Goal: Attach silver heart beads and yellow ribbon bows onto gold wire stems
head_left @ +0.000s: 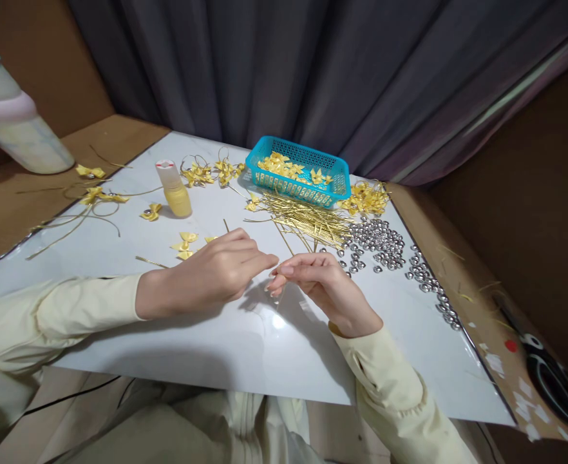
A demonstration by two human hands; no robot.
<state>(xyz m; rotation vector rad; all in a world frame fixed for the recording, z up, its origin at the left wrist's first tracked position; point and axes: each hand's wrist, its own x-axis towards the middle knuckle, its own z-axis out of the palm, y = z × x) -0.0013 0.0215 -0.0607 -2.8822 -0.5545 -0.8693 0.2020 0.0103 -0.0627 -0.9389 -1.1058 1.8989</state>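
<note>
My left hand (216, 270) and my right hand (320, 283) meet fingertip to fingertip above a white board (265, 335). Both pinch something small and thin between them, too small to make out; a thin gold strand seems to hang below the fingers. Just behind the left hand lie small yellow ribbon bows (183, 243). Beyond the right hand are a pile of gold wire pieces (308, 219) and a scatter of silver beads (380, 241).
A turquoise basket (299, 173) holding yellow bows stands at the back. A small bottle of yellow liquid (174, 188) stands to its left. More bows with wire loops (95, 196) lie at far left. Black scissors (552, 377) rest at the right edge.
</note>
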